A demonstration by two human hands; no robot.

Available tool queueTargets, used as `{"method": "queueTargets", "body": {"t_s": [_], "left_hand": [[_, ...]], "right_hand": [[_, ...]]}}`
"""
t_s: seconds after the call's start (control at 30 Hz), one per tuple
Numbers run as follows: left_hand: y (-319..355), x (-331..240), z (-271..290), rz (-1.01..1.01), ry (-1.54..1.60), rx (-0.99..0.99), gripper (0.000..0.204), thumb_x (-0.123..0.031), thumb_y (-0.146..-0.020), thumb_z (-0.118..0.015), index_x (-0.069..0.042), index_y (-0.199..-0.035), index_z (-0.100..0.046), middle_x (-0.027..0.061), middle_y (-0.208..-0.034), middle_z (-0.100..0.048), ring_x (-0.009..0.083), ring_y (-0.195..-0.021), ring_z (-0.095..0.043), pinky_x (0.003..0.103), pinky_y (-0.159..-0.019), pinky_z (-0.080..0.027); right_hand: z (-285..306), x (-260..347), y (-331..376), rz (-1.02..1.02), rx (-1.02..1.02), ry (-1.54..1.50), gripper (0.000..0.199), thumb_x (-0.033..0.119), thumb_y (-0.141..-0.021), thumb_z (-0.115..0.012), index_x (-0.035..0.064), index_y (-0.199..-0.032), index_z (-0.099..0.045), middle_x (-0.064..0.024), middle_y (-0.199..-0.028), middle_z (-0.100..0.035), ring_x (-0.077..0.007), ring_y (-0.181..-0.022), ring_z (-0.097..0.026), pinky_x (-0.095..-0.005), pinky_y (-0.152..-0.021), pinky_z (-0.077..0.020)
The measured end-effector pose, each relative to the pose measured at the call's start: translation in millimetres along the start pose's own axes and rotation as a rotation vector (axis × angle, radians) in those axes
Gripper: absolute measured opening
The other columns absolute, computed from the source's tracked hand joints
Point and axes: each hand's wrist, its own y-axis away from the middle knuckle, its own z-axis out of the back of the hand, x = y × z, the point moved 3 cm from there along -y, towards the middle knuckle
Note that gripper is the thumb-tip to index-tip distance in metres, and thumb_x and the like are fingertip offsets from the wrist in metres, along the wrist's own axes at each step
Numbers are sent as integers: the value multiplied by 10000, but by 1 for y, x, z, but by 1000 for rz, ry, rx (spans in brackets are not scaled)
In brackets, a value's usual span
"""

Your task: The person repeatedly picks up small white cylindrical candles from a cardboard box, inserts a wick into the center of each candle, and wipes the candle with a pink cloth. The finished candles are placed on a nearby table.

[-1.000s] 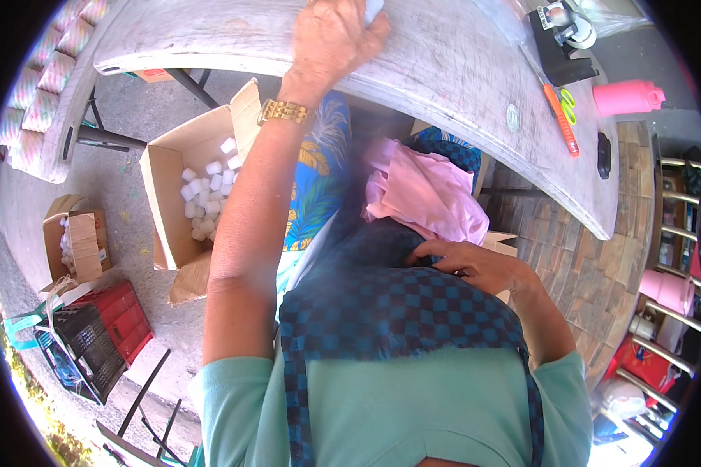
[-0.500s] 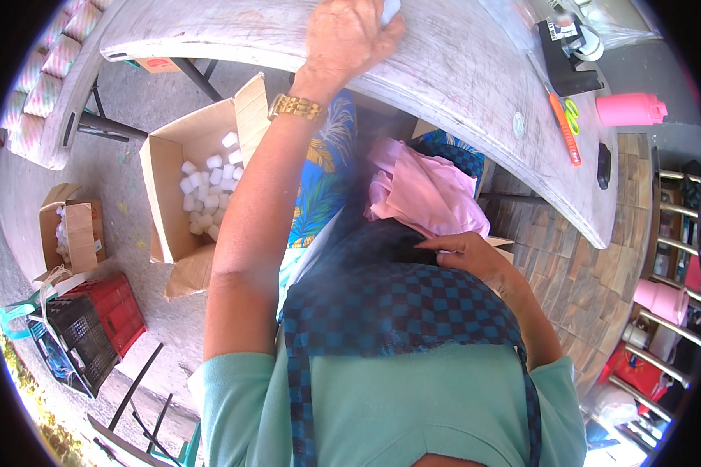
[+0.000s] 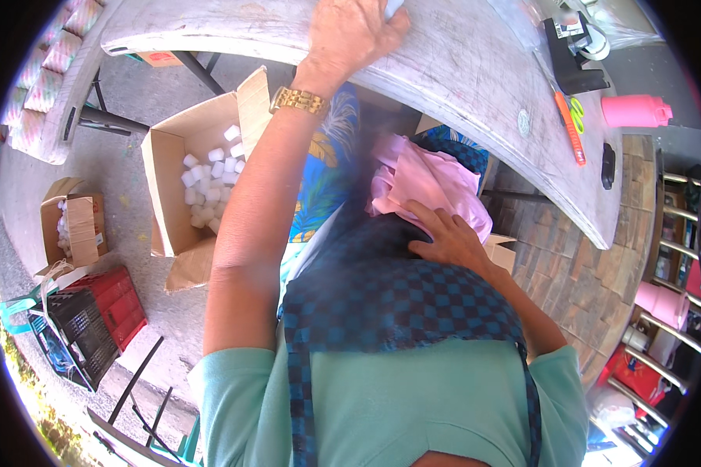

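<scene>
Against the table (image 3: 444, 70) top, my left hand (image 3: 350, 35) is closed around a pale bluish-white thing (image 3: 394, 7), cut off by the upper edge, so its kind does not show. A gold watch (image 3: 298, 100) circles that wrist. My right hand (image 3: 452, 240) lies at my lap, fingers apart, with its fingertips touching a bunched pink cloth (image 3: 428, 180). Below it is the dark blue checked apron (image 3: 397, 303) that I wear. No object shows in the grasp of that hand.
On the floor at left stand a cardboard box (image 3: 163, 163) of white foam-like pieces (image 3: 210, 183), a smaller box (image 3: 82, 226), and black (image 3: 74, 335) and red crates (image 3: 117, 300). The table's right end carries an orange cutter (image 3: 570, 132), green-handled scissors (image 3: 576, 115), a tape dispenser (image 3: 572, 62) and a pink bottle (image 3: 635, 111).
My right hand has moved from the apron's edge up and left onto the pink cloth, its fingers opening from a pinch. My left hand has shifted only slightly.
</scene>
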Motion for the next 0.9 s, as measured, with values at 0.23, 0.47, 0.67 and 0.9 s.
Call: {"method": "queueTargets", "body": {"t_s": [0.23,0.47,0.67,0.9], "left_hand": [[1,-1,1,-20,-15,-15,404,-175,-710,-700,-18,-1053,-555,218,-862,-585,411,-792,-586,484,-719,-490],[0,1,1,-38,-14,-1,406,-180,-711,-703,-19,-1054,-557,217,-862,-585,409,-806,-584,481,-727,-486],[1,-1,0,-46,-25,-28,414,-190,-713,-715,-22,-1057,-559,214,-859,-587,409,-804,-585,482,-731,-485],[2,1,0,5,-34,-15,453,-196,-719,-721,-25,-1104,-557,221,-880,-594,416,-800,-596,489,-735,-492]], "right_hand": [[-7,5,9,74,-342,68,270,265,-727,-676,191,-980,-620,-107,-1425,-431,-308,-1226,-466,-475,-998,-384],[-7,2,12,-5,-285,357,129,224,-715,-660,127,-791,-621,-98,-1434,-446,-326,-1280,-438,-572,-1040,-313],[-25,-5,1,191,-258,41,165,202,-670,-674,99,-799,-674,-67,-1438,-446,-353,-1284,-425,-603,-1033,-317],[-28,-3,-9,85,-385,400,171,155,-637,-661,89,-789,-705,-72,-1448,-431,-340,-1327,-393,-636,-1045,-301]]}}
